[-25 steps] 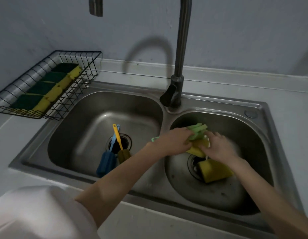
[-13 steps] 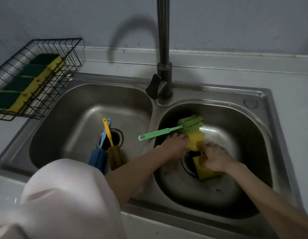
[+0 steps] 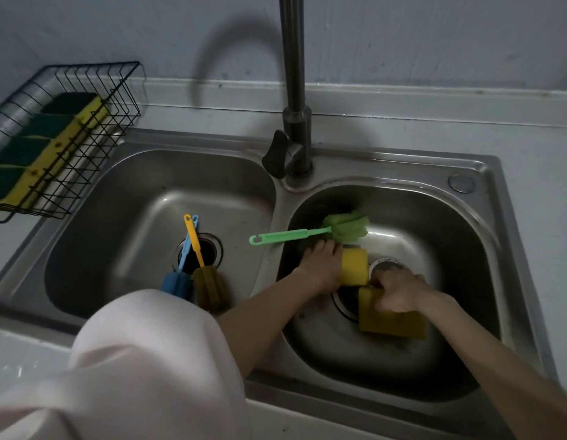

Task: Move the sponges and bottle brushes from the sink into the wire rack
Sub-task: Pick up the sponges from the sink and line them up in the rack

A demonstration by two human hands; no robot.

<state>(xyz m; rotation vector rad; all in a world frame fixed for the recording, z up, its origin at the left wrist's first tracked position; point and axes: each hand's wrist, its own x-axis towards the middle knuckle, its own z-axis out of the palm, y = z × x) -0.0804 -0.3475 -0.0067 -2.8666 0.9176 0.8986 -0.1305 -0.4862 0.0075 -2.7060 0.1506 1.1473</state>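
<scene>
In the right sink basin (image 3: 466, 249) my left hand (image 3: 320, 268) grips a yellow sponge (image 3: 354, 267) standing on edge near the drain. My right hand (image 3: 399, 293) closes on a second yellow sponge (image 3: 393, 322) lying flat over the drain. A green bottle brush (image 3: 310, 231) rests just behind my left hand, its handle over the divider. A blue brush (image 3: 177, 281) and a yellow-handled brush (image 3: 209, 287) lie in the left basin (image 3: 117, 233). The black wire rack (image 3: 85, 147) on the left counter holds several green-and-yellow sponges (image 3: 37, 154).
A tall faucet (image 3: 293, 90) rises behind the divider between the basins. My pale sleeve (image 3: 133, 376) fills the lower left. A grey wall runs behind the counter.
Both hands have dropped deeper into the right basin and let go of the green brush, which now lies on the divider. Each hand now closes on a yellow sponge.
</scene>
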